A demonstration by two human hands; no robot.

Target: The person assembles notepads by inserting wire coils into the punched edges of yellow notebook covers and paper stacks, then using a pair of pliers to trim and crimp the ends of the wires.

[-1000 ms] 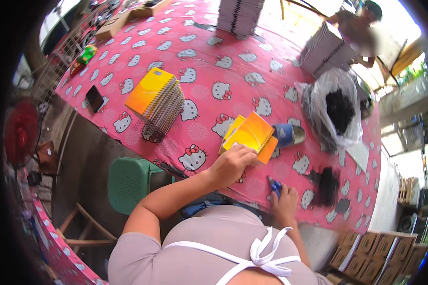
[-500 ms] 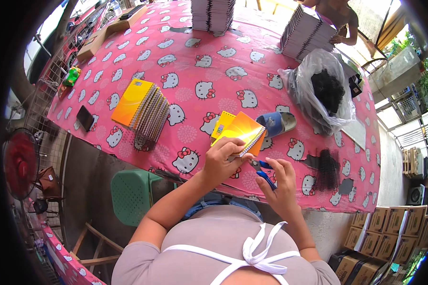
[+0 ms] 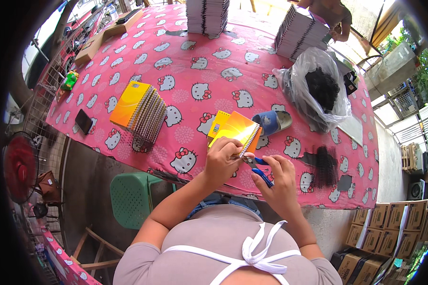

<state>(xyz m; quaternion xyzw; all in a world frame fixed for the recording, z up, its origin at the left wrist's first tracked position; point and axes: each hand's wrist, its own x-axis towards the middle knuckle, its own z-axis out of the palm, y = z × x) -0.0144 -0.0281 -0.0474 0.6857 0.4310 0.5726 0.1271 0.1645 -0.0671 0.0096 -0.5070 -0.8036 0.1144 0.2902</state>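
The left grip (image 3: 222, 159) is pressed together on the lower edge of a yellow-orange spiral notebook (image 3: 241, 128), while the right grip (image 3: 281, 178) curls round a pair of blue-handled pliers (image 3: 252, 164), fingers against one handle and thumb against the other, its tip at the lower end of the wire binding. The notebook seems held down and angled so that this end stays steady and within the tool's reach; whether the tip actually bites the wire I cannot tell.

From the left, a smartphone (image 3: 83, 121) lies near the edge of the pink-covered counter (image 3: 188, 128), apart from the work. Next comes a stack of spiral notebooks (image 3: 140, 107), bindings all on one side, probably so that the pile sits evenly. The held notebook rests in the middle, on top of a yellow notebook (image 3: 216, 127) and an orange one (image 3: 257, 144), which likely prop it up. Just to its right is a blue slide sandal (image 3: 277, 122), its reason for being there unclear. Farther right stand a clear plastic bag (image 3: 290, 88) with dark contents and, nearer the person, a heap of black coils (image 3: 325, 166), perhaps placed for easy reach.
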